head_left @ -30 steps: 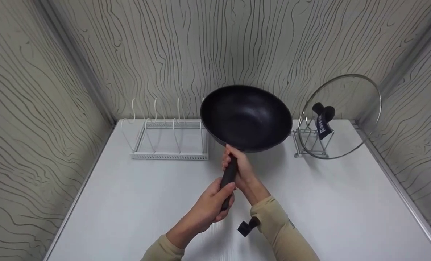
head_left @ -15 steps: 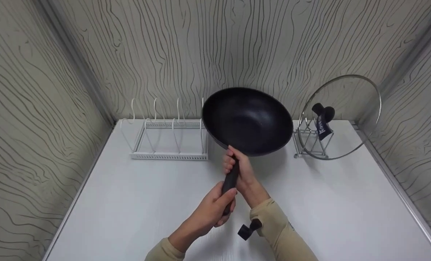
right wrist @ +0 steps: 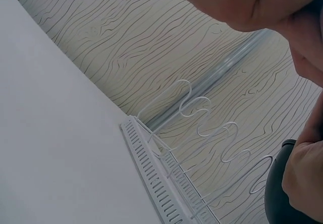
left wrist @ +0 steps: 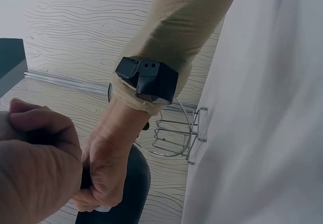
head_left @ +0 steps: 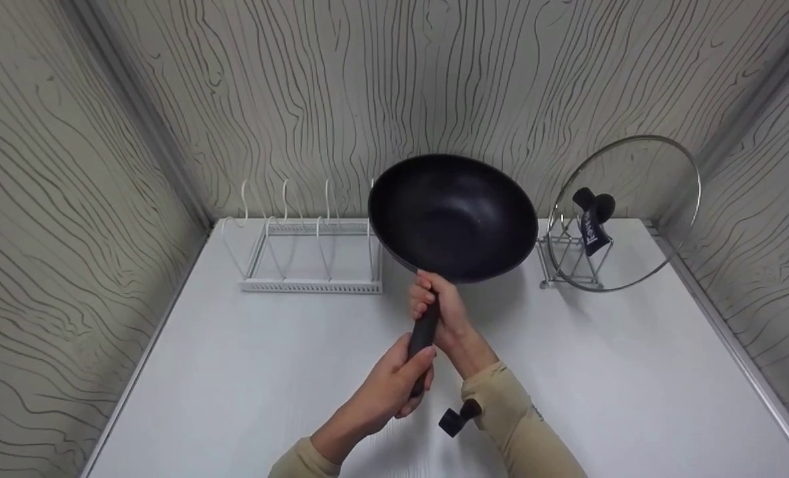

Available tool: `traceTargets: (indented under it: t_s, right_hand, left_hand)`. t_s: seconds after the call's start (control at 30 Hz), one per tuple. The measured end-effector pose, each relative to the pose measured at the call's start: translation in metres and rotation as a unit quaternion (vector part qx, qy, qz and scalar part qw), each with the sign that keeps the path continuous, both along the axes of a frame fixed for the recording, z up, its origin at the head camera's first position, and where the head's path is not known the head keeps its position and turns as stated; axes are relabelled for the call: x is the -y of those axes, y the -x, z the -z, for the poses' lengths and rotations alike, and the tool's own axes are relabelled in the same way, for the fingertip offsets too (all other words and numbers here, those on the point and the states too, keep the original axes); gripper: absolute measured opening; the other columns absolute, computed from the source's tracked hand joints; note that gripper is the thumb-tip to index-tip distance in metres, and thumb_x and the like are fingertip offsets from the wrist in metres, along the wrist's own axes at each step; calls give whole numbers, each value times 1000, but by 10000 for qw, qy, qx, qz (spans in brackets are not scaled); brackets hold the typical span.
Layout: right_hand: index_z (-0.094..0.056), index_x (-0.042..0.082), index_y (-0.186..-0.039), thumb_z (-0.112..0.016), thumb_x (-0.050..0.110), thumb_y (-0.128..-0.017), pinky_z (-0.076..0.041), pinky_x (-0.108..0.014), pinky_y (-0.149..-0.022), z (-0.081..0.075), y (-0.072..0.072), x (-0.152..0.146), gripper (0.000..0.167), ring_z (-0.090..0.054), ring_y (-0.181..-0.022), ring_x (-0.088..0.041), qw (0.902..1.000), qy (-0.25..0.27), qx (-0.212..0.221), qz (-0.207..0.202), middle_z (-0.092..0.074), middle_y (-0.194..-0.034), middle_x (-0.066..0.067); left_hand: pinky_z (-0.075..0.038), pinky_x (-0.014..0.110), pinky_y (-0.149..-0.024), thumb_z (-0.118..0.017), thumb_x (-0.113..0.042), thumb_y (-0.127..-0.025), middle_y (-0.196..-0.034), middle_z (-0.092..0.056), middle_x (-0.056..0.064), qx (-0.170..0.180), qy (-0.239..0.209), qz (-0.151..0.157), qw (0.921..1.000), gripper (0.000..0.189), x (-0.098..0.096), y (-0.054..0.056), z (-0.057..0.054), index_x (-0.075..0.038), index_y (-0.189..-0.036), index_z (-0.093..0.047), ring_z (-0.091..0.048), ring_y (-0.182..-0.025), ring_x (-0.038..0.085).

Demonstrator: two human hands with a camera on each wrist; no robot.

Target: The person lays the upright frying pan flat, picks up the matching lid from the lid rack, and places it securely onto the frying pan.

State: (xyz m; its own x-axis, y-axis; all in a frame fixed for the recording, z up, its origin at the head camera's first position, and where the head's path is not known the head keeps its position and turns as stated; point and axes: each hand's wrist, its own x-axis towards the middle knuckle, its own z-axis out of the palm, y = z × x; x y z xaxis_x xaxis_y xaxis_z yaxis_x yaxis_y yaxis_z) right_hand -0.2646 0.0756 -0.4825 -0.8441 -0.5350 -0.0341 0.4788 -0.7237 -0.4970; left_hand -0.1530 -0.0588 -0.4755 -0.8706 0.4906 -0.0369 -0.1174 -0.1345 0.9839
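A black wok (head_left: 457, 212) hangs tilted above the white table, its dark inside facing me. Both hands hold its black handle (head_left: 425, 332). My left hand (head_left: 387, 385) grips the lower end, thumb laid along the top. Higher up, right below the wok's rim, my right hand (head_left: 444, 312) curls its fingers round the handle. In the left wrist view the right hand (left wrist: 106, 168) shows beyond the left hand (left wrist: 35, 168), with part of the dark wok (left wrist: 136, 188) behind. The wok's outer side (right wrist: 280, 183) appears at the edge of the right wrist view.
Left of the wok stands a white wire rack (head_left: 311, 287) with upright loops. To the right, a glass lid (head_left: 659, 219) with a dark knob leans in a small metal stand (head_left: 570, 282). Patterned walls (head_left: 394, 79) enclose the white table (head_left: 235, 385) at the back and sides.
Both hands and the handle have shifted slightly to the right and toward me, still gripping it. The wok dipped a little, then came back up. Rack and lid stay in place.
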Motion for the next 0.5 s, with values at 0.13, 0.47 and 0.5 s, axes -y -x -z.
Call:
traceTargets:
  t_s: [0.13, 0.47, 0.5]
  right_hand:
    - [-45, 16, -72, -25, 19, -114, -46, -19, -49, 2, 0, 0, 46, -52, -47, -6, 10000, 15, 18, -49, -45, -56, 7]
    - [-43, 17, -71, -27, 20, -113, -43, -17, -49, 6, 0, 1, 45, -52, -46, -6, 9998, -165, 25, -111, -45, -55, 8]
    - [-43, 17, -71, -27, 20, -113, -43, -17, -49, 6, 0, 1, 45, -52, -46, -6, 9997, -187, 24, -122, -45, -55, 8]
  left_hand:
    - [-31, 19, -38, -47, -35, -112, -74, -53, -3, -3, 36, -22, 10000, 35, 0, -1, 1, 0, -112, -42, -38, -42, 4]
    - [-31, 20, -38, -45, -34, -112, -75, -52, -3, -41, 95, -7, 9999, 33, 1, -1, 5, -1, -114, -42, -37, -41, 3]
    - [-31, 20, -38, -45, -34, -112, -75, -52, -3, -39, 94, 4, 9999, 33, 1, -1, 5, -1, -114, -42, -37, -42, 4]
